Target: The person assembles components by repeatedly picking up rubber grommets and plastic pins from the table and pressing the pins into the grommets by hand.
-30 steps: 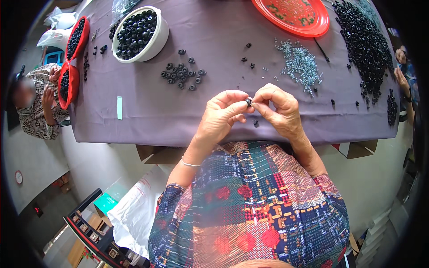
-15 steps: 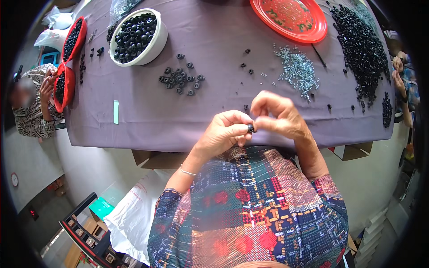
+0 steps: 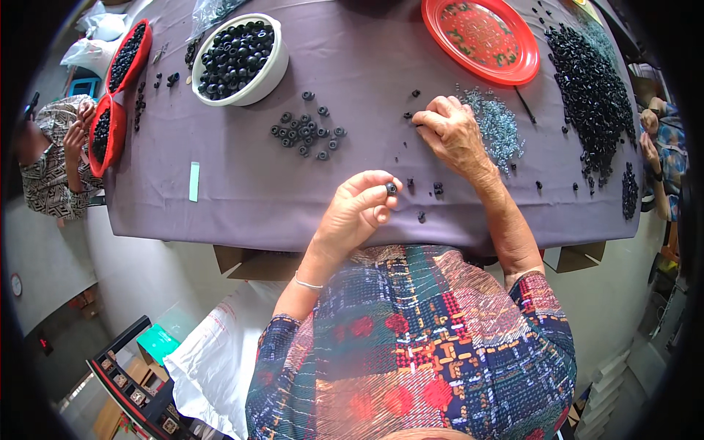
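Left hand (image 3: 359, 209) pinching a black ring (image 3: 391, 188) at its fingertips, held level; right hand (image 3: 451, 132), fingers curled, picking among loose bits just beside the screw pile (image 3: 499, 128): best taken singly.

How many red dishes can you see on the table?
3: one round red plate at the far right, two oval red trays of black pieces on the left edge. Others may be hidden.

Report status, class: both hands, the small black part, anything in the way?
Left hand pinches small black ring at fingertips. Right hand down on purple cloth, fingers beside pile of clear small parts. Nothing between the hands but loose black bits.
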A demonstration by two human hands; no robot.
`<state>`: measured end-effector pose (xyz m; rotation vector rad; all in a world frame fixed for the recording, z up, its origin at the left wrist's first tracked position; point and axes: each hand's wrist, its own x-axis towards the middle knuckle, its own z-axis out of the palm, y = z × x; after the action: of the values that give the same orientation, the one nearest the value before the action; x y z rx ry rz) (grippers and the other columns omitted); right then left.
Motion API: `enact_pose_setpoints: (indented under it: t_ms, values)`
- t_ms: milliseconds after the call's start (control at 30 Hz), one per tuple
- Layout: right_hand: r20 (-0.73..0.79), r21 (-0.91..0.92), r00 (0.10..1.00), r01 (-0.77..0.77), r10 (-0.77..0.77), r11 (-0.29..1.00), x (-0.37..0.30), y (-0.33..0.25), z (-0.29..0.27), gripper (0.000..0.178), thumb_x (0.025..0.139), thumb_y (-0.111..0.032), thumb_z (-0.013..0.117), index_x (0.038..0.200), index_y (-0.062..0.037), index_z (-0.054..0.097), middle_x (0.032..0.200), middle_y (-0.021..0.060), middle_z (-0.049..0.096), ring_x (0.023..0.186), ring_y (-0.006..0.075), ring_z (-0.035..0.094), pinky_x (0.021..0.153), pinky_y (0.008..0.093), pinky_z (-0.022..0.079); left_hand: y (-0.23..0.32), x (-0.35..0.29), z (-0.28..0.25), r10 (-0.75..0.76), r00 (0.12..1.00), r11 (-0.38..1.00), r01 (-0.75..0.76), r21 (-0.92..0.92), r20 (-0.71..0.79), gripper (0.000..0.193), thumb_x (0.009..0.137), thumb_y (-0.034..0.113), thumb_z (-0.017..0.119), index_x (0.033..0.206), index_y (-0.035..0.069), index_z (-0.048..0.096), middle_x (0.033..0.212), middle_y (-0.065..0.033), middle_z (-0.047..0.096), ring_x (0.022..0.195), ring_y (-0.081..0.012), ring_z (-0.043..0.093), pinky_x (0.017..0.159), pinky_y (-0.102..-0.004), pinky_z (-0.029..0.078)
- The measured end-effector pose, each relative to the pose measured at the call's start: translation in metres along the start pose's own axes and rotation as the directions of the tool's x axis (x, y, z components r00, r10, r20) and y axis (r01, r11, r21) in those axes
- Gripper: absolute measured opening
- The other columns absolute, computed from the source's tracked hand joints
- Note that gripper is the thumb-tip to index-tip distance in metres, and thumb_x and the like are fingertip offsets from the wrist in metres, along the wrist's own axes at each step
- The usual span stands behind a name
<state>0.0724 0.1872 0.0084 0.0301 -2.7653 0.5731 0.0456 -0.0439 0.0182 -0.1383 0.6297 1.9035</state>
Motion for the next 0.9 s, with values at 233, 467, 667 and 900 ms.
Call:
enact_pose_setpoints:
  t_ms: [233, 467, 667, 900]
  values:
    - [-0.155, 0.201, 0.987, 0.080, -0.049, 0.976, -0.009, -0.021, -0.018, 0.013, 0.074, -0.004, 0.068, 0.084, -0.0046, 0.060, 0.081, 0.0067, 0.060, 0.072, 0.0224, 0.057, 0.065, 0.0328, 0.046, 0.002, 0.009, -0.003, 0.019, 1.000, 0.998, -0.020, -0.066, -0.010, 0.021, 0.087, 0.005, 0.060, 0.108, 0.003, 0.058, 0.100, -0.0113, 0.062, 0.080, -0.0134, 0.061, 0.059, -0.0206, 0.050]
    - [0.105, 0.768, 0.963, -0.237, 0.247, 0.595, -0.038, -0.056, -0.043, 0.012, 0.079, 0.008, 0.063, 0.089, 0.0023, 0.060, 0.082, 0.0036, 0.058, 0.074, 0.0089, 0.055, 0.065, 0.0215, 0.045, 0.002, 0.013, 0.014, 0.002, 1.000, 0.999, -0.002, -0.041, 0.002, 0.021, 0.087, 0.005, 0.060, 0.108, 0.002, 0.058, 0.099, -0.0107, 0.063, 0.081, -0.0133, 0.062, 0.060, -0.0215, 0.051]
    - [0.154, 0.919, 0.934, -0.255, 0.321, 0.301, -0.053, -0.065, -0.053, 0.012, 0.081, 0.009, 0.061, 0.091, 0.0028, 0.062, 0.085, 0.0044, 0.061, 0.080, 0.0104, 0.059, 0.073, 0.0240, 0.049, -0.003, 0.012, 0.024, -0.052, 0.998, 0.998, 0.054, -0.033, 0.043, 0.018, 0.088, 0.005, 0.059, 0.106, 0.002, 0.059, 0.098, -0.0092, 0.064, 0.081, -0.0128, 0.062, 0.060, -0.0212, 0.051]
    - [0.086, 0.899, 0.962, -0.188, 0.260, 0.397, -0.059, -0.061, -0.054, 0.016, 0.077, 0.013, 0.062, 0.091, 0.0045, 0.061, 0.090, 0.0092, 0.061, 0.082, 0.0133, 0.058, 0.071, 0.0242, 0.048, -0.007, 0.008, 0.031, -0.076, 0.997, 0.997, 0.077, -0.032, 0.025, 0.017, 0.089, 0.006, 0.058, 0.105, 0.002, 0.059, 0.096, -0.0078, 0.064, 0.081, -0.0123, 0.062, 0.060, -0.0212, 0.051]
